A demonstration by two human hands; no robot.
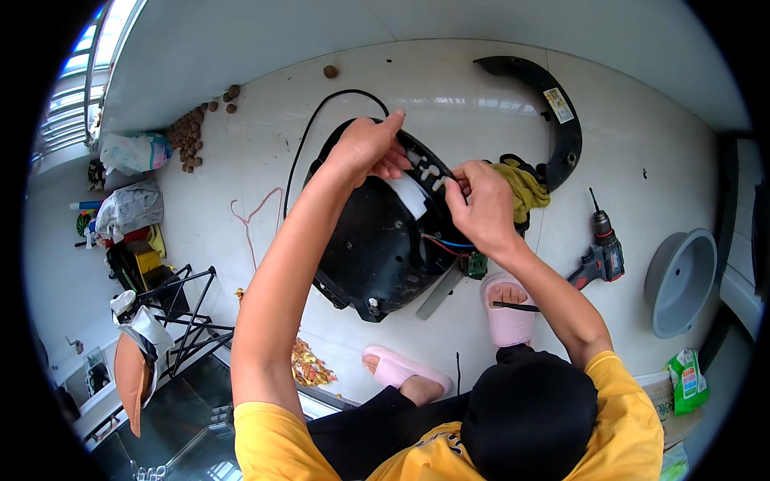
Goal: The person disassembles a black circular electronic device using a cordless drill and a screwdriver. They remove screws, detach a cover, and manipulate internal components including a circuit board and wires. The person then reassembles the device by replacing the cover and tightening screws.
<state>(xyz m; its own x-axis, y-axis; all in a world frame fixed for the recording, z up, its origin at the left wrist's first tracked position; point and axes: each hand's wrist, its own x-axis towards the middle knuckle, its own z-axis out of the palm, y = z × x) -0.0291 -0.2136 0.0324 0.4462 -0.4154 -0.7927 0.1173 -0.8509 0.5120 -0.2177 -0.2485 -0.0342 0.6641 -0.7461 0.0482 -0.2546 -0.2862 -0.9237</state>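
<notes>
A black plastic appliance housing [365, 248] lies on the floor in front of me, its hollow side showing. Along its far right edge runs a black strip with several white plastic pieces [429, 172]. My left hand [370, 151] is at the far rim, thumb outside and the other fingers curled inside, closed on it. Beside the white pieces, my right hand [484, 200] pinches the strip's edge between thumb and fingers. A white sheet-like piece [409, 196] sits inside the housing. Red and blue wires [445, 242] lead to a small green circuit board [476, 265] below my right hand.
A cordless drill [600, 252] and a grey basin [682, 282] are at the right. Behind lie a curved black cover [568, 120] and olive gloves or cloth [523, 186]. A black cable [309, 128] loops left of the housing, near a pink hanger [255, 212]. Walnut-like balls [186, 138] lie far left.
</notes>
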